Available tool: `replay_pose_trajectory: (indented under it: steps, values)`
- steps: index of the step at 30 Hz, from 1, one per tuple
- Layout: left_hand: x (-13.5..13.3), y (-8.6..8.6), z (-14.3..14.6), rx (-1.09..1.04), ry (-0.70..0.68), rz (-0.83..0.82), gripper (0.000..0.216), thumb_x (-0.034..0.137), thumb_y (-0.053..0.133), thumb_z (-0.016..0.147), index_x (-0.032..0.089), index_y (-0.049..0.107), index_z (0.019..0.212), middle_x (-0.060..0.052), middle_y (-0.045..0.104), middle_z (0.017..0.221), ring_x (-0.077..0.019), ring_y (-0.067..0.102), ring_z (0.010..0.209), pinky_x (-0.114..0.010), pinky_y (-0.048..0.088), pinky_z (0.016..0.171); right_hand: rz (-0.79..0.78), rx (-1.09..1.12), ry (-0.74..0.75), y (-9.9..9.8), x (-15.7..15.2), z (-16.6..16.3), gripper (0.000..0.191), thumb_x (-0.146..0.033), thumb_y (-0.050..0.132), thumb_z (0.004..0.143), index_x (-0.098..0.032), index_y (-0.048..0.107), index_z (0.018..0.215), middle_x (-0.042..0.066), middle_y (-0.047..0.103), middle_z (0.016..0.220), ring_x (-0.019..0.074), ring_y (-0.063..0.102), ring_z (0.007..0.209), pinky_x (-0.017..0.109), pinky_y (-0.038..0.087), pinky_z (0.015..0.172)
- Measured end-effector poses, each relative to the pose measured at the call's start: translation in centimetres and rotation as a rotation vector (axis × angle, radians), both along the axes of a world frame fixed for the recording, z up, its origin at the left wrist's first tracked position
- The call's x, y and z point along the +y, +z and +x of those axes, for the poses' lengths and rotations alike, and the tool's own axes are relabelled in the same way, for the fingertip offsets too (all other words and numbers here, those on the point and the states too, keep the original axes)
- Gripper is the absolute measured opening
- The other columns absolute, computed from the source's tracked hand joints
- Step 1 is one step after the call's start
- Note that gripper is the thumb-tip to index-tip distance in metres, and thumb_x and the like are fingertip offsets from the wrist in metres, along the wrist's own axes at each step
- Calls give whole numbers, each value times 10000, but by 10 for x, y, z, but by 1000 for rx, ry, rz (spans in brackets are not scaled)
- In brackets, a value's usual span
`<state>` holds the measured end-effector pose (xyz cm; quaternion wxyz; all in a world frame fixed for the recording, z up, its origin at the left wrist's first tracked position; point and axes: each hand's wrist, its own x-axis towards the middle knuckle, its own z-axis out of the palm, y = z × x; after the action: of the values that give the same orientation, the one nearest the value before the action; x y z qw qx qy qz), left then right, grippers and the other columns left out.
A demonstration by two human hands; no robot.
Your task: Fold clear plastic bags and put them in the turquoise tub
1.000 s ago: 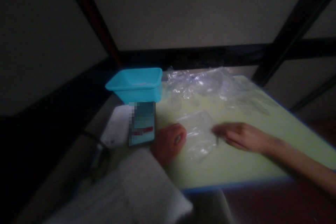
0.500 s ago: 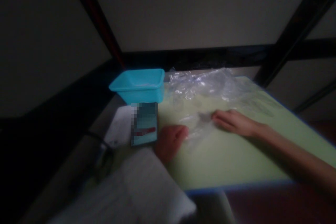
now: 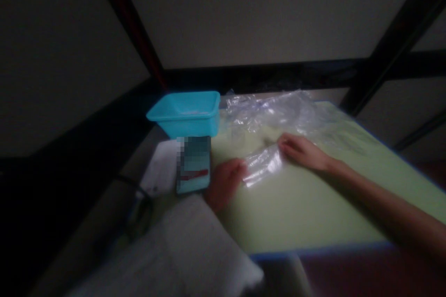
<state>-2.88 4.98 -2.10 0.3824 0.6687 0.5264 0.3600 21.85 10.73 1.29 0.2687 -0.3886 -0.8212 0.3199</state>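
Note:
A clear plastic bag (image 3: 264,165) stretches between my two hands above the pale yellow tabletop (image 3: 299,213). My left hand (image 3: 227,181) is closed on the bag's left end, its fingers somewhat blurred. At the opposite end, my right hand (image 3: 300,149) pinches the plastic between thumb and fingers. The film catches bright streaks of light. Whether anything lies inside it, I cannot tell. Just beyond my hands lies a heap of crumpled clear plastic bags (image 3: 278,109).
A turquoise plastic basin (image 3: 188,123) stands at the back left. In front of it is a dark-edged flat device (image 3: 195,167), partly pixelated, beside a white sheet (image 3: 158,167). A dark cable (image 3: 134,183) runs at the left. The table has a blue edge.
Both hands have risen slightly, the right one also shifting a little left. The clear bag between them is now drawn flatter and shows brighter reflections. Basin and device stay put.

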Motion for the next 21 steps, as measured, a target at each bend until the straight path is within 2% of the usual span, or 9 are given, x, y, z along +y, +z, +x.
replay_pose_trajectory:
  steps: [4,7,13,17,21]
  values:
    - [3,-4,-1,-46,25,-26,245,306,467,807,145,603,932,-10,661,681,-139,641,606,-199,420,483,-34,22,-86,-6,2,-2,195,-358,422,893,-185,478,821,-25,499,576,119,451,488,227,329,448]
    - [3,-1,0,-76,60,-52,318,301,478,779,136,563,1038,-2,648,678,-138,643,582,-194,416,465,-56,46,-129,-12,2,-3,189,-354,437,868,-184,479,800,-30,474,548,112,423,467,226,307,437]
    - [0,10,2,-146,121,-133,446,288,549,740,122,470,1147,-3,645,767,-126,652,568,-193,452,486,-74,59,-191,-17,1,-5,163,-300,484,803,-173,493,904,-9,546,581,122,458,477,229,323,444]
    - [-3,15,2,-107,158,-108,508,182,598,687,143,454,1173,10,614,839,-95,629,540,-200,489,511,-83,56,-206,-18,-1,-5,228,-276,508,769,-166,488,967,-5,570,609,134,494,499,235,348,459]
    - [-6,18,1,9,170,-61,626,91,647,621,181,468,1214,9,618,913,-56,581,503,-161,444,459,-21,6,-240,-17,-3,-6,237,-241,526,745,-168,502,969,-8,584,622,137,518,518,235,363,481]
